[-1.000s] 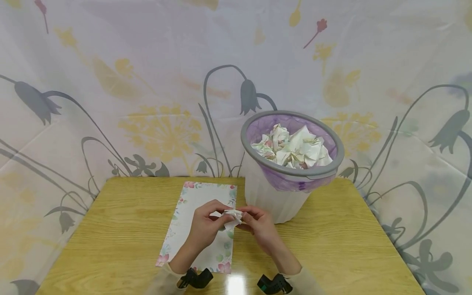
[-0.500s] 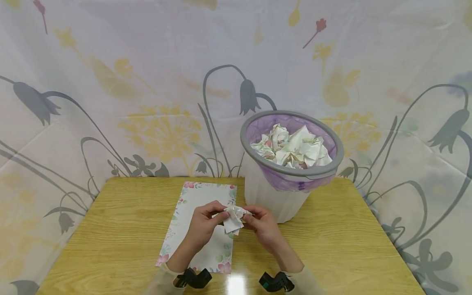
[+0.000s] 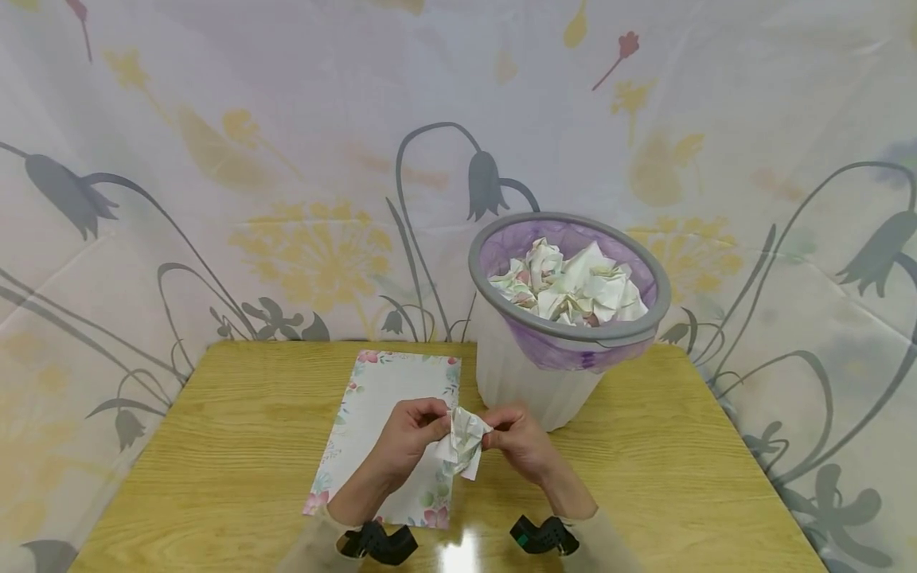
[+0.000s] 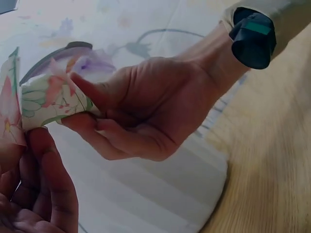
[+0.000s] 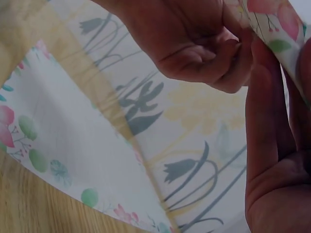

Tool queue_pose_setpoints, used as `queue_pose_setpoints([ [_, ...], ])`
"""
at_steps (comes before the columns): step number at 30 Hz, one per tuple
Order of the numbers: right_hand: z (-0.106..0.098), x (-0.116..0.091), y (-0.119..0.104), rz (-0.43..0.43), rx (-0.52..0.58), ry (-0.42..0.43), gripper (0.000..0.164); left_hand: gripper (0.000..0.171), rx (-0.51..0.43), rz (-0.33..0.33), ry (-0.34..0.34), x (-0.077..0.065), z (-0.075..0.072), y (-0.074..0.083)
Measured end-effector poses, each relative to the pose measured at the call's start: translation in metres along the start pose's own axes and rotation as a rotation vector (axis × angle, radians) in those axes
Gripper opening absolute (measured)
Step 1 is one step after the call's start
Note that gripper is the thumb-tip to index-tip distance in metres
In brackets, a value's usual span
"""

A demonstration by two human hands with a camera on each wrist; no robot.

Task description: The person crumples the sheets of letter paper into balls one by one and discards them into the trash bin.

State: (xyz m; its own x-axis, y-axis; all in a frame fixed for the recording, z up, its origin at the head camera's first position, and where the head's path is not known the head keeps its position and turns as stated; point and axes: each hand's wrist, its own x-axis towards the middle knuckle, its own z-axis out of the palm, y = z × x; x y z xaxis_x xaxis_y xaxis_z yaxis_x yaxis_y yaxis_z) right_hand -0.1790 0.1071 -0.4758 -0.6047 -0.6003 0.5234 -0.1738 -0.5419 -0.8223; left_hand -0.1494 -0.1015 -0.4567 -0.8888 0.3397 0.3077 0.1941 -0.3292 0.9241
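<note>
My L hand [image 3: 405, 436] & R hand [image 3: 524, 444] pinch a crumpled floral sheet [image 3: 468, 440] btwn 'em, nr the lined wastebasket [image 3: 519, 390]; prob. midway: paper wads [image 3: 583, 278] in it, this one's out, & a flat floral sheet [image 3: 401, 383] lies uncrumpled.

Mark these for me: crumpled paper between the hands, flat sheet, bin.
Crumpled paper [image 3: 467, 442]: head view, middle of its creased face.
Flat sheet [image 3: 392, 385]: head view, blank white area inside the floral border.
Bin [image 3: 521, 383]: head view, white outer wall.

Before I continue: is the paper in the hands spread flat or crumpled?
Crumpled: the held paper shows creases and folded-over parts, unlike the flat sheet on the table.
</note>
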Motion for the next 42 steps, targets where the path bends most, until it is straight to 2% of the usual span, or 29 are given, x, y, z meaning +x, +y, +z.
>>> queue_pose_setpoints([
  [5,-0.003,-0.004,-0.004,0.061,0.009,-0.027,0.023,0.029,0.084,-0.001,0.016,0.002,0.000,0.003],
  [8,-0.003,-0.007,-0.008,0.114,-0.031,0.012,0.027,0.019,0.195,0.053,0.059,0.001,-0.002,0.007],
  [9,-0.002,-0.007,-0.009,0.134,-0.061,0.044,0.028,0.013,0.249,0.099,0.078,0.001,-0.003,0.007],
  [11,0.000,-0.006,-0.011,0.159,-0.138,0.129,0.027,0.005,0.398,0.243,0.129,0.002,-0.003,0.008],
  [15,0.007,-0.001,-0.014,0.184,-0.264,0.317,0.018,0.020,0.706,0.559,0.244,0.002,0.000,0.007],
  [17,0.010,0.001,-0.014,0.170,-0.291,0.375,0.015,0.023,0.793,0.644,0.255,0.000,0.002,0.007],
  [20,0.014,0.002,-0.014,0.119,-0.338,0.401,0.014,0.033,0.834,0.661,0.212,-0.003,0.004,0.007],
  [23,0.015,0.003,-0.015,0.056,-0.406,0.371,0.013,0.049,0.855,0.634,0.168,-0.006,0.005,0.008],
  [26,0.017,0.003,-0.015,0.009,-0.447,0.316,0.010,0.057,0.871,0.643,0.145,-0.005,0.006,0.009],
  [30,0.017,0.002,-0.016,-0.020,-0.419,0.249,0.010,0.046,0.852,0.696,0.117,-0.002,0.009,0.011],
  [33,0.017,0.000,-0.016,-0.037,-0.407,0.223,0.010,0.043,0.832,0.719,0.059,0.002,0.010,0.013],
  [38,0.017,-0.002,-0.015,-0.035,-0.378,0.264,0.017,0.038,0.730,0.679,-0.032,0.006,0.007,0.009],
  [40,0.018,-0.001,-0.015,-0.008,-0.348,0.297,0.017,0.033,0.681,0.649,-0.031,0.005,0.005,0.004],
  [42,0.022,0.001,-0.015,0.028,-0.378,0.356,0.012,0.028,0.663,0.631,-0.008,0.004,0.003,-0.001],
])
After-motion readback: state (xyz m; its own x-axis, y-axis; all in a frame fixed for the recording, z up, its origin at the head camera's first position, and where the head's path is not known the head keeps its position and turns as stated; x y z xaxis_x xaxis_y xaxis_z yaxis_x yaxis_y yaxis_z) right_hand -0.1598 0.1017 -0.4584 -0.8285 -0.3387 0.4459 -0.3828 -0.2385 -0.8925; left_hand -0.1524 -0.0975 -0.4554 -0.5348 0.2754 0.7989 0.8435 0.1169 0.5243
